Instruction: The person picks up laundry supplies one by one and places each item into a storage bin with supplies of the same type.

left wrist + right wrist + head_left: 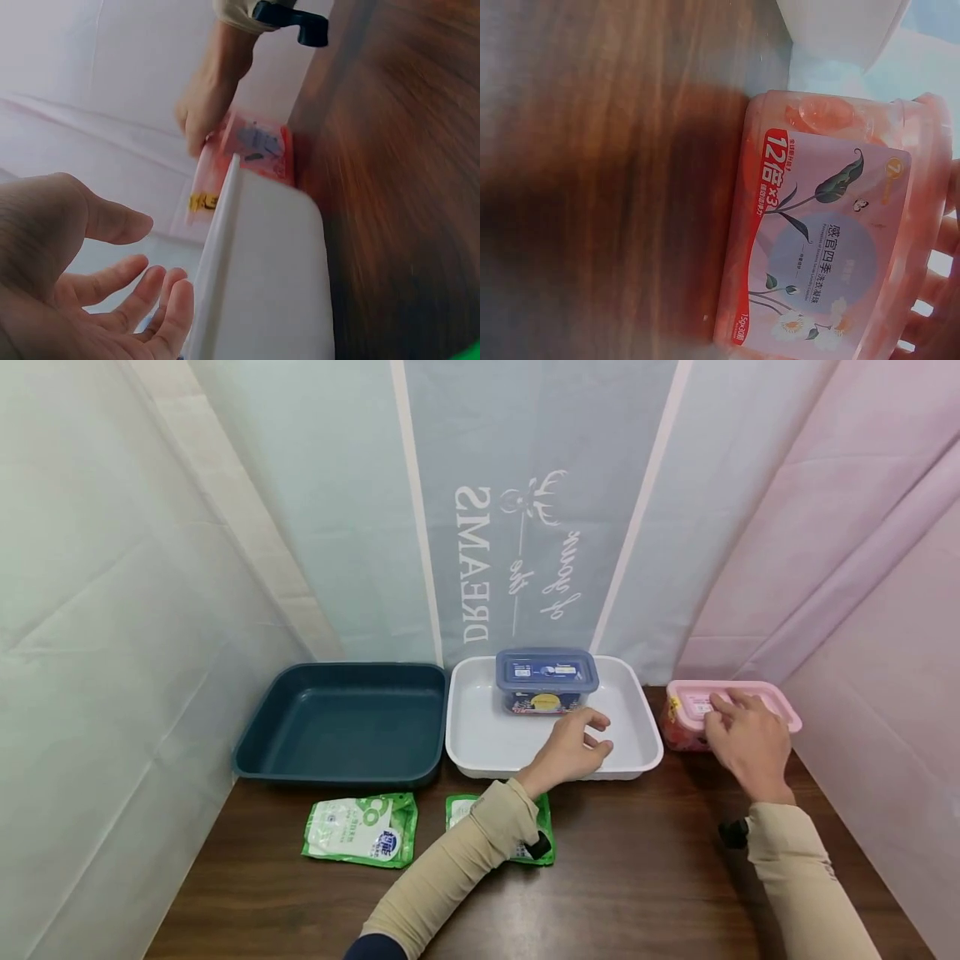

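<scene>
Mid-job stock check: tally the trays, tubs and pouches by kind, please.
Trays: 2 (teal tray, white tray)
Tubs: 2 (blue tub, pink tub)
Pouches: 2 (left pouch, right pouch, the latter partly hidden by the left sleeve)
Total: 6

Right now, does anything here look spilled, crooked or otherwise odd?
Nothing spilled or damaged shows; the blue tub and pink tub stand upright, closed. Only the lettering on the backdrop cloth looks odd: it runs sideways.
</scene>
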Demonstrator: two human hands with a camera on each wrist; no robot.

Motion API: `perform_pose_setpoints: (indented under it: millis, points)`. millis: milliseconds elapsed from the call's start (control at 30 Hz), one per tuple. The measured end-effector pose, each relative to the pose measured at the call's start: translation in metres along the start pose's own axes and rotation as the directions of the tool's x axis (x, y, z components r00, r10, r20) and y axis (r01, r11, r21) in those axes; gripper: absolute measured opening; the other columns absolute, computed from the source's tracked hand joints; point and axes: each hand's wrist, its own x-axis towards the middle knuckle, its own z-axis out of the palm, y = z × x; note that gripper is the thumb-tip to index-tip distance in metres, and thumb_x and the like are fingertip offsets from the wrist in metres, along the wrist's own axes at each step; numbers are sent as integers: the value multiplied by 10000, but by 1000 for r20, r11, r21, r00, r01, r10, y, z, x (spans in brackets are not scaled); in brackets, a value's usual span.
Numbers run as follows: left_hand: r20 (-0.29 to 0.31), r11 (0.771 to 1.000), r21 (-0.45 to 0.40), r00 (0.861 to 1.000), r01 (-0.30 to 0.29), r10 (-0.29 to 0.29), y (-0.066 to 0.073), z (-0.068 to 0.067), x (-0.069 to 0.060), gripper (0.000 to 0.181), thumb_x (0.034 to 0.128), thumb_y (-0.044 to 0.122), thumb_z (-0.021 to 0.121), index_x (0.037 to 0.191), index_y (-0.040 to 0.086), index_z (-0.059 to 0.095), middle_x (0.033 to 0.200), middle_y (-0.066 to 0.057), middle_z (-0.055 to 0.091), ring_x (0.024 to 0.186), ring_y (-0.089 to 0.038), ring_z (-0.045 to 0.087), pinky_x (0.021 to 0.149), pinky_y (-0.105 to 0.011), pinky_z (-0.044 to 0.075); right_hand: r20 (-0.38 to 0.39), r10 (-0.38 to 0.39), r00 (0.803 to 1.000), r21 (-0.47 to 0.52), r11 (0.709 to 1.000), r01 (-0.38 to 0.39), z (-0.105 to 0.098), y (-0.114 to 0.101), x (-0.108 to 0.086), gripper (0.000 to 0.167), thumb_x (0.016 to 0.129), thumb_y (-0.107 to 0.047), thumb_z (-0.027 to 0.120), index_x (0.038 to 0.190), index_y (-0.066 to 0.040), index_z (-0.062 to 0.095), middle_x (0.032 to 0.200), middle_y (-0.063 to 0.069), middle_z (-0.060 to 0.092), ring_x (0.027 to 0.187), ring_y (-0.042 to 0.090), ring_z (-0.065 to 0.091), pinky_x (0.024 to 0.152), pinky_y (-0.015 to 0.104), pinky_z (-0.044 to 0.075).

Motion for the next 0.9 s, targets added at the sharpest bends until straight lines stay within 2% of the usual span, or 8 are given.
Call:
perform_pose_setpoints:
  millis: [133, 367, 533, 733, 900]
  points:
    - [16, 1000, -23, 1000, 17, -17, 8, 7, -1, 315, 1019, 125, 696, 1325, 53, 670, 1325, -98, 685, 986, -99, 743, 776, -127, 550, 6, 12, 1000, 12, 1000, -12, -1, -5, -7, 442, 992, -230, 513, 1268, 15, 756, 1412, 322, 624, 1259, 574, 556, 984, 734, 374]
    - [57, 990, -138, 998, 38, -30, 19, 21, -6, 321, 1019, 134, 707, 1327, 52, 663, 1320, -84, 701, 967, -32, 710, 792, -132, 542, -25, 8, 1000, 23, 1000, -7, -6, -10, -18, 434, 980, -212, 523, 1261, 18, 759, 1408, 313, 632, 1290, 541, 548, 991, 727, 362]
    - [72, 989, -143, 997, 39, -29, 25, 30, -9, 319, 1019, 136, 710, 1324, 55, 667, 1270, -24, 727, 938, 1, 701, 799, -121, 535, -47, 7, 999, 22, 1000, -6, -12, -12, -27, 432, 984, -217, 525, 1268, 9, 759, 1416, 300, 631, 1292, 516, 549, 972, 701, 363]
    - [80, 986, -154, 995, 65, -53, 30, 40, -12, 276, 1008, 143, 727, 1275, 89, 683, 1204, 28, 738, 923, 7, 707, 749, -133, 542, -65, 7, 998, 23, 1000, -5, -18, -14, -43, 432, 992, -214, 515, 1282, 0, 755, 1422, 291, 630, 1287, 509, 544, 966, 699, 362]
    - [81, 990, -127, 995, 64, -53, 32, 50, -16, 263, 998, 145, 733, 1253, 108, 682, 1190, 27, 743, 905, 34, 700, 754, -109, 524, -64, -6, 998, 4, 1000, 6, -21, -17, -54, 430, 994, -208, 512, 1291, -8, 751, 1413, 298, 627, 1253, 529, 548, 938, 715, 362]
